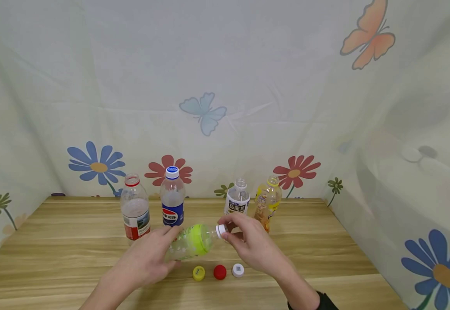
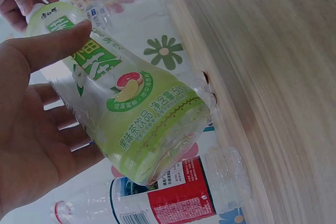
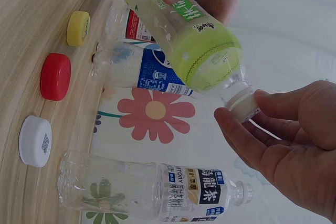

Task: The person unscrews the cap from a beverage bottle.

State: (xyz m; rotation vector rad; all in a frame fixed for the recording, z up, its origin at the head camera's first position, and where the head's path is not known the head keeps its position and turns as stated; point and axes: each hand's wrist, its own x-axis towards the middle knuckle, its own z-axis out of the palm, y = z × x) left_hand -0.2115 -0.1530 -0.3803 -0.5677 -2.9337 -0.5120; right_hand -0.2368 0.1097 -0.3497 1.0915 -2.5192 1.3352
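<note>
A clear plastic bottle (image 1: 188, 243) with a green label lies tilted in the air over the table, its neck toward the right. My left hand (image 1: 151, 257) grips it round the body, thumb across the label in the left wrist view. With thumb and fingertips, my right hand (image 1: 254, 243) pinches the white cap (image 3: 244, 105) at the bottle's mouth. Below the bottle, a yellow cap (image 1: 198, 273), a red cap (image 1: 220, 272) and a white cap (image 1: 238, 270) with a printed code lie in a row on the table.
Behind my hands stand a red-labelled bottle (image 1: 135, 211) without a cap, a blue-labelled cola bottle (image 1: 172, 198) with its cap on, an uncapped oolong tea bottle (image 1: 238, 199) and an uncapped yellow-labelled bottle (image 1: 268, 200). A patterned cloth (image 1: 132, 86) surrounds the wooden table (image 1: 73, 258).
</note>
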